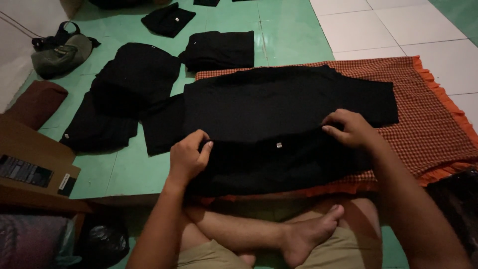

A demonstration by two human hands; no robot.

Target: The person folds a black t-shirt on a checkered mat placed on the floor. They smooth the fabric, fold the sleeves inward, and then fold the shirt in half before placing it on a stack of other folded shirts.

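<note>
At our far left a brown cardboard box (pixel 30 154) sits at the edge of the green floor (pixel 294 35), and it carries a dark rectangular label (pixel 24 171) with pale print, plus a smaller black label (pixel 66 184) just beside it at the box's corner. We see a small white tag (pixel 279 145) on the black garment (pixel 279 114) in front of us, another tiny white tag (pixel 176 19) on the folded black piece (pixel 167 19) at the top, and one (pixel 66 135) low on the black pile (pixel 99 124) at the left.
</note>
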